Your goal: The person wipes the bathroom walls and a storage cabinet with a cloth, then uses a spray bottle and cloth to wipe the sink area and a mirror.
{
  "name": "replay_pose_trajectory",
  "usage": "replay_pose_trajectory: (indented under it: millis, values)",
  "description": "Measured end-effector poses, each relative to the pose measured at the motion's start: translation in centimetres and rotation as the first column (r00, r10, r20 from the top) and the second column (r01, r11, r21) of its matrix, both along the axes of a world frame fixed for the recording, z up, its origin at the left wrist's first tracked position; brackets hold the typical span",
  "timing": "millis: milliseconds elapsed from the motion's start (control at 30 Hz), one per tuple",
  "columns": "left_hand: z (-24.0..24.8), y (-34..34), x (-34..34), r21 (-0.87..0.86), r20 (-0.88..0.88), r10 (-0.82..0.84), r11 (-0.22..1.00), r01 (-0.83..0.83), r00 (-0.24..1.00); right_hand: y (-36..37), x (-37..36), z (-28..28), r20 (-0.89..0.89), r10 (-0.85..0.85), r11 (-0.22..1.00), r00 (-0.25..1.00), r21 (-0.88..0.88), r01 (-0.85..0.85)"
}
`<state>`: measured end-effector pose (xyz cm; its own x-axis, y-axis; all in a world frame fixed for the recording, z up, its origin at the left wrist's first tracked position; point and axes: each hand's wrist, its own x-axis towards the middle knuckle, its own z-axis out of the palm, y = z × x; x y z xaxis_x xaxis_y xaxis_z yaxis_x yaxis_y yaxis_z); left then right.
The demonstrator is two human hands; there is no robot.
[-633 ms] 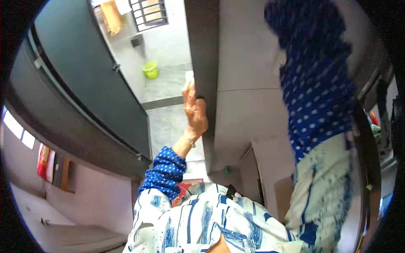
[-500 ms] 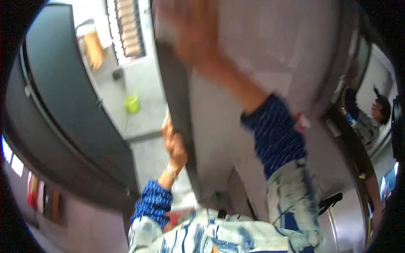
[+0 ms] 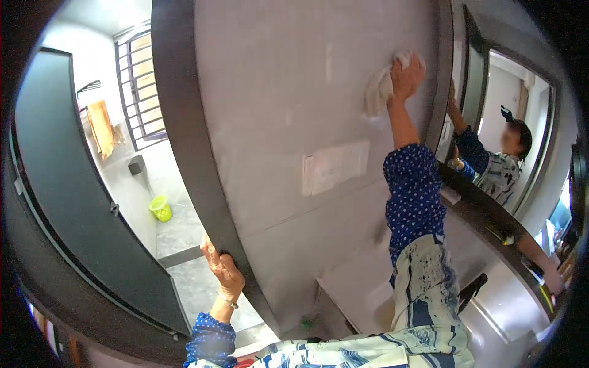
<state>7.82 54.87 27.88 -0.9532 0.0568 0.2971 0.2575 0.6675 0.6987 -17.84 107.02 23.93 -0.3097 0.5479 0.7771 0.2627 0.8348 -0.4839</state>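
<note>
My right hand [image 3: 407, 76] presses a crumpled white cloth [image 3: 378, 92] against the upper right of a pale wall [image 3: 264, 122], fingers closed over it. Part of the cloth hangs out to the left of the hand. Below it on the wall is a white switch plate [image 3: 334, 167]. My left hand [image 3: 224, 270] grips the edge of a dark door frame [image 3: 181, 92], its thumb side on the frame's face and its fingers along the inner edge. Both arms wear blue dotted sleeves, the right one raised high.
Left of the frame stands a grey-green door [image 3: 67, 153]. Through the doorway show a yellow-green bucket [image 3: 161, 209], a hanging orange cloth [image 3: 101, 129] and a barred window [image 3: 140, 86]. At right, a mirror [image 3: 500, 92] reflects me above a dark ledge [image 3: 472, 190]. A bare forearm [image 3: 534, 250] shows near the right rim.
My right hand, blurred before at the wall's upper left, has moved right across the wall. The view has shifted; my left hand stays on the door frame. The cloth now shows clearly.
</note>
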Motion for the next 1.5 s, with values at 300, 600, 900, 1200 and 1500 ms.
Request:
replay_pose_trajectory:
  millis: [300,600,900,1200,1500]
  values:
    - [3.9,-4.6,4.4,-0.195,-0.002,0.119,0.974,-0.117,0.993,-30.7,0.2,14.6,0.013,0.815,0.553,0.579,0.276,-0.786]
    - [5.5,-5.1,6.6,-0.086,0.131,0.032,0.996,-0.021,0.991,-2.6,-14.6,12.0,0.456,0.099,0.772,0.884,0.526,-0.358]
    - [5.6,-7.6,4.6,-0.325,0.119,0.012,0.945,0.027,0.993,-14.7,2.1,4.6,0.176,0.285,0.923,0.942,0.215,-0.319]
    - [1.9,-12.3,5.7,-0.081,0.176,0.076,0.995,-0.062,0.982,-24.4,-8.0,21.8,-0.063,0.795,0.577,0.604,0.389,-0.718]
    - [3.8,-8.3,-2.2,-0.383,-0.194,0.02,0.919,-0.094,0.981,0.0,-7.9,4.4,-0.082,0.166,0.935,0.983,0.33,-0.131]
